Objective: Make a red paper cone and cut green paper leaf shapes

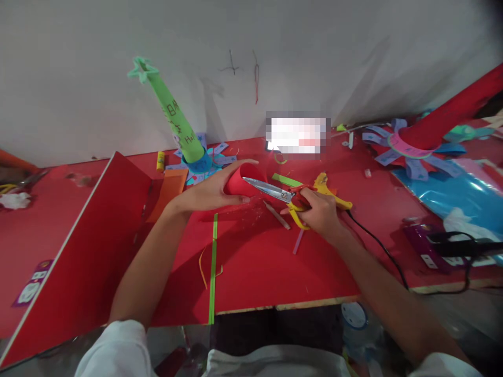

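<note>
My left hand [208, 192] is wrapped round a rolled piece of red paper [237, 181], its open end turned toward the right. In my right hand [321, 212] are metal scissors [269, 189] with yellow and red handles. The blades look nearly closed and point left, with the tip in front of the roll's open end; whether they touch the paper I cannot tell. Just behind my right hand lies a yellow glue gun [323, 186] with a black cord. A pencil-like stick [277, 215] and a pink strip [298, 242] lie below the scissors.
A green paper tower [178, 120] with a star top stands behind my left hand, near a glue stick [160, 161]. A red board [90, 241] stands at left. Green strips [213, 267] lie in front. At right are a red cone [444, 115], blue sheet [444, 196] and purple box [422, 243].
</note>
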Motion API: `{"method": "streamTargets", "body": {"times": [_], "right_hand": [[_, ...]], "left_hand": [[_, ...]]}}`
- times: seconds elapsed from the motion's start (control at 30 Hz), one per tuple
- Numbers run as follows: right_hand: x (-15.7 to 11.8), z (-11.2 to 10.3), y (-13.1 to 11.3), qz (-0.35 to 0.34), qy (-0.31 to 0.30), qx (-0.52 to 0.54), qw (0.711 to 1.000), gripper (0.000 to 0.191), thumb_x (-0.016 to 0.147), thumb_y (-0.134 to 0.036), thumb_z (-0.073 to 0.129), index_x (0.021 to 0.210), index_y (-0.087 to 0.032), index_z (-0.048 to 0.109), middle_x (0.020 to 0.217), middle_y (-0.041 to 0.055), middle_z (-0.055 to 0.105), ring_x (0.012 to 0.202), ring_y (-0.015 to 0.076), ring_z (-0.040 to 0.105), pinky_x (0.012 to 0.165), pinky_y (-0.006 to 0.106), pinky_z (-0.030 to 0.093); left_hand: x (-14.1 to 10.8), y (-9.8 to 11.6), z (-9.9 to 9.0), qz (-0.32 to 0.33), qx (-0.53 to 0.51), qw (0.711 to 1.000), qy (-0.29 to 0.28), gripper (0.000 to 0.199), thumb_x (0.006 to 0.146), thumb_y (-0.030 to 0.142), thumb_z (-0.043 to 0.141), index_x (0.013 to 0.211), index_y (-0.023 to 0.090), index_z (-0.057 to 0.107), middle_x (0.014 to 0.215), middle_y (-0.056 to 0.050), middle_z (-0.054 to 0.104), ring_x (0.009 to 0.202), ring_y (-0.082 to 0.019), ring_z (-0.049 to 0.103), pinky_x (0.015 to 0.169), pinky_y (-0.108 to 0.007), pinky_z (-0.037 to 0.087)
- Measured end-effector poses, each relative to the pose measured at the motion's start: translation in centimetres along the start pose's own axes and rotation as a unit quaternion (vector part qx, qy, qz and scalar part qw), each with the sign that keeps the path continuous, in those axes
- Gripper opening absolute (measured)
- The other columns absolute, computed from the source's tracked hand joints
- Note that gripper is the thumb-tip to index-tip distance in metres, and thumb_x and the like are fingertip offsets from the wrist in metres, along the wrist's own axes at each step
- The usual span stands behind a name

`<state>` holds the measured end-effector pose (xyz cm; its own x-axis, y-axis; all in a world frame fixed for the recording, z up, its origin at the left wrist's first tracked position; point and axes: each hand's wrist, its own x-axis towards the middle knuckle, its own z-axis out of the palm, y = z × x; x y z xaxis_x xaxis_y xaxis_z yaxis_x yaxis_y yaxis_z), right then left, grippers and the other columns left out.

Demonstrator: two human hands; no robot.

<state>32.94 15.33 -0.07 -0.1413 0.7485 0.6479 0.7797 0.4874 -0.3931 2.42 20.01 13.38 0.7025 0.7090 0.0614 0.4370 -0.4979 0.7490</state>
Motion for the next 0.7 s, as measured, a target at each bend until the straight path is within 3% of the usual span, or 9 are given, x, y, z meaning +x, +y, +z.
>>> {"method": "streamTargets", "body": {"times": [0.1,0.33,0.47,0.7], "right_hand": [[0.1,0.0,0.0,0.044,-0.008,0.022,0.999,0.051,0.086,-0.065,0.074,0.069,-0.023,0.052,0.056,-0.0023,0.052,0.052,0.0133,0.047,0.058,0.031,0.036],[0.9,-0.7,-0.6,0.175,0.01,0.117,0.977,0.061,0.08,-0.079,0.072,0.069,-0.026,0.044,0.056,-0.0058,0.039,0.052,0.0121,0.034,0.052,0.031,0.031],[1.0,-0.7,-0.2,0.212,0.021,0.118,0.97,0.065,0.078,-0.081,0.072,0.066,-0.026,0.04,0.056,-0.0057,0.034,0.054,0.0129,0.029,0.052,0.032,0.027],[0.9,-0.5,0.3,0.24,0.03,0.135,0.961,0.064,0.075,-0.08,0.074,0.067,-0.026,0.041,0.06,-0.0048,0.035,0.057,0.0135,0.032,0.054,0.032,0.028]], "left_hand": [[0.2,-0.2,0.2,-0.003,-0.006,1.0,0.027,0.083,0.084,0.041,0.079,0.159,0.023,0.047,0.168,-0.012,0.047,0.158,-0.038,0.041,0.132,-0.053,0.033],[0.9,-1.0,1.5,-0.021,-0.119,0.975,0.189,0.077,0.079,0.045,0.088,0.147,0.021,0.058,0.149,-0.014,0.064,0.14,-0.036,0.06,0.123,-0.054,0.047],[1.1,-1.2,2.2,-0.057,-0.235,0.935,0.258,0.071,0.072,0.049,0.094,0.129,0.019,0.064,0.12,-0.013,0.076,0.11,-0.032,0.075,0.1,-0.051,0.063],[1.5,-1.4,3.1,-0.078,-0.364,0.868,0.33,0.063,0.068,0.039,0.099,0.116,0.018,0.066,0.115,-0.012,0.078,0.103,-0.03,0.079,0.091,-0.044,0.067]]}}
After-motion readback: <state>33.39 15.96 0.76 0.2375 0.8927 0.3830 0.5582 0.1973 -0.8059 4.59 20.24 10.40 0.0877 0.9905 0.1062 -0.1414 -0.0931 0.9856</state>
